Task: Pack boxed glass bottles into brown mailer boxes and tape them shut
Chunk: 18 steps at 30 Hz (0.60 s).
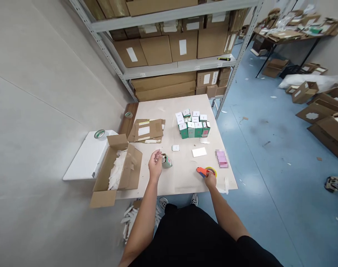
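Note:
My left hand [155, 165] hovers over the table [182, 178] with fingers curled beside a small green and white box [167, 161] that lies tilted on the surface; whether the fingers touch it is unclear. My right hand [211, 180] rests near the table's front edge, closed on an orange tape dispenser [205, 171] with a yellowish roll. A cluster of several green and white boxes [193, 123] stands further back. A white card [199, 152] and a small white tag [175, 148] lie between the cluster and my hands.
An open cardboard carton [117, 168] with white paper filling sits at the table's left. Flattened cardboard [147, 129] lies behind it. A pink blurred item [221, 158] lies at the right. Tape rolls [99, 134] rest on a white board. Shelving with cartons [171, 48] stands behind.

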Available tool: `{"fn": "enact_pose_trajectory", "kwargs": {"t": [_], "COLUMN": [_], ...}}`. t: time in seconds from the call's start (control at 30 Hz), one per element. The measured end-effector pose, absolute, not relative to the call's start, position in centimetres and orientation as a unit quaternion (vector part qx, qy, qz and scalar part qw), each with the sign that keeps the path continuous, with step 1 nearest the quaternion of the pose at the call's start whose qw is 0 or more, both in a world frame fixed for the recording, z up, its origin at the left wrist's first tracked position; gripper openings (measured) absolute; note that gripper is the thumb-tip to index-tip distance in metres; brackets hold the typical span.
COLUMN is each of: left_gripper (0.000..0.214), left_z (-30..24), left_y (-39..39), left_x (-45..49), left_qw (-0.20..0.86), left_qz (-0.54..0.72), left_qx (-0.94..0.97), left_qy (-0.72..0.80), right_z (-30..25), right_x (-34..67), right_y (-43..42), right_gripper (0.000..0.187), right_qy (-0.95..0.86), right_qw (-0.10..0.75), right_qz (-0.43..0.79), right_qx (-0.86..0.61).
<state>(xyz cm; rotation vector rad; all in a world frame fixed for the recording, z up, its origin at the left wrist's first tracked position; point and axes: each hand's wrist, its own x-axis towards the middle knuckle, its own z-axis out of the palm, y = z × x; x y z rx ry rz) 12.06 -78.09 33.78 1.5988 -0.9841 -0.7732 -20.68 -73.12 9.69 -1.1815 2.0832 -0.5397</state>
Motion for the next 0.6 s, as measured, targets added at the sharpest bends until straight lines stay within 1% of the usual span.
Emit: {"fn": "enact_pose_trajectory", "kwargs": {"t": [0.17, 0.27, 0.47, 0.6], "left_gripper": [0.040, 0.040, 0.039, 0.036], "left_z": [34.3, 34.3, 33.9, 34.1], "left_y": [-79.4, -79.9, -79.9, -79.6], "left_x": [10.9, 10.6, 10.8, 12.6], "left_qw": [0.527, 0.526, 0.530, 0.531], "left_qz": [-0.345, -0.355, -0.355, -0.324], "left_qx": [0.651, 0.652, 0.651, 0.663], "left_qy": [-0.425, -0.415, -0.411, -0.416], "right_z": [11.8, 14.1, 19.6, 23.0], "right_x": [-20.5, -20.2, -17.3, -12.9], "right_y": [-74.8, -76.4, -80.3, -83.1], "right_gripper": [0.016, 0.027, 0.039, 0.044], "right_qy": [0.777, 0.768, 0.682, 0.623], "right_qw": [0.333, 0.333, 0.358, 0.393], "right_qz": [-0.251, -0.288, -0.393, -0.418], "right_qx": [-0.471, -0.464, -0.502, -0.531]}}
